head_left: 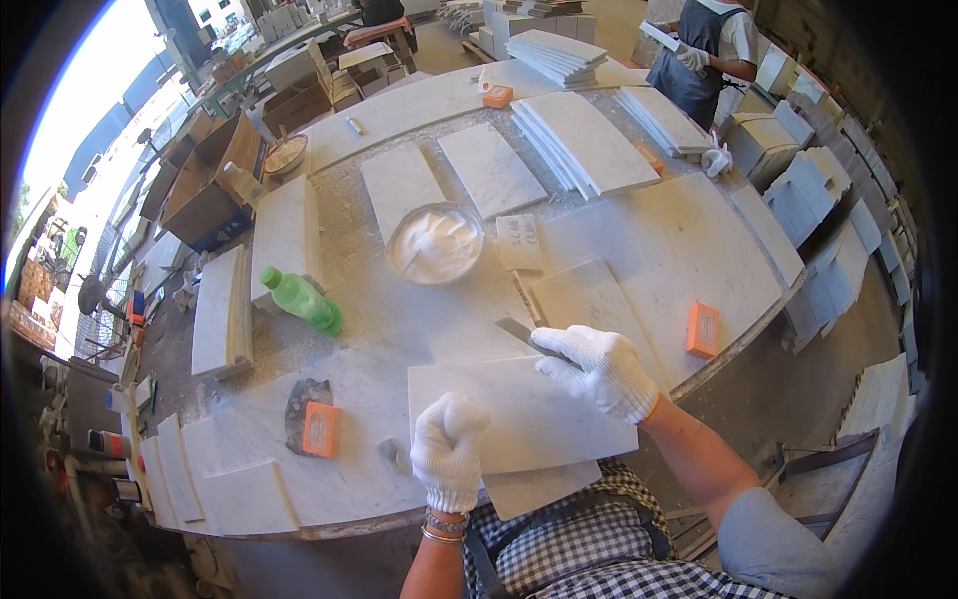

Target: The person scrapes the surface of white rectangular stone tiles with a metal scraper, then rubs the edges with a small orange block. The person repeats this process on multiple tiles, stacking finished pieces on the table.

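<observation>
My right hand [602, 373], in a white knit glove, grips a small flat scraper [516, 330] whose grey blade points left. Under it lies a white marble tile [529, 414] at the table's near edge. Gloved too, my left hand [449, 449] is closed over the tile's left part; whatever its fingers hold, if anything, is hidden. Another tile piece [544, 489] sticks out below, against my checked apron. Just beyond the hands is a bowl of white paste [436, 244]. A thin tile [594, 309] lies past the scraper, and a small dark grey piece [393, 456] rests left of my left hand.
A green bottle [303, 300] lies on its side at left. Orange blocks [321, 429] sit on the marble-topped table, one [703, 330] near its right edge. Tile stacks [589, 140] stand farther back. Across the table, at far right, a gloved person [694, 60] holds a white piece.
</observation>
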A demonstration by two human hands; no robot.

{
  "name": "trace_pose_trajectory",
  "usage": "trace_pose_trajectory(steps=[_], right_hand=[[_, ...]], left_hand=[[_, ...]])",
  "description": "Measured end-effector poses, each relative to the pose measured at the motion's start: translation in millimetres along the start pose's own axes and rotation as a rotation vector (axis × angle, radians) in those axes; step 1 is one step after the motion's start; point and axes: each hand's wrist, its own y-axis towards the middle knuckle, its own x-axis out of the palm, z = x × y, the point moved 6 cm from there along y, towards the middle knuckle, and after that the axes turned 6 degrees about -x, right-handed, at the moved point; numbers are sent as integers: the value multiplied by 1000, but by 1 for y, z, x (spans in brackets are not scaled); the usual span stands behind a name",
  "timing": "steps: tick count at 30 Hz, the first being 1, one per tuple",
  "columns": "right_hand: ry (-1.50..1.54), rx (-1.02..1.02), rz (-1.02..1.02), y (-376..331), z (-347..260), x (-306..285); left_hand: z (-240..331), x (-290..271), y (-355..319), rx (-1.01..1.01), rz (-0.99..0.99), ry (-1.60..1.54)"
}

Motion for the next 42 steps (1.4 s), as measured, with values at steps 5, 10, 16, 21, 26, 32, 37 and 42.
trace_pose_trajectory(steps=[5,10,16,21,26,32,37,42], right_hand=[[-87,-88,52,64,19,25],[-190,-127,43,96,28,42],[-138,-78,-34,105,33,52],[-138,-68,-1,104,31,50],[-98,-147,126,86,10,22],[-49,-162,174,14,-7,-17],[-37,-46,50,-77,-23,-37],[-84,42,-38,-136,-34,-38]], left_hand=[[3,-3,-5,-53,47,-28],[4,-2,-5,-87,33,-42],[7,1,-4,5,-20,40],[11,0,-4,15,-9,67],[4,-1,-3,-94,46,-65],[-1,-7,-6,-84,37,54],[4,-10,-40,-117,-13,51],[1,-15,-86,-303,-70,28]])
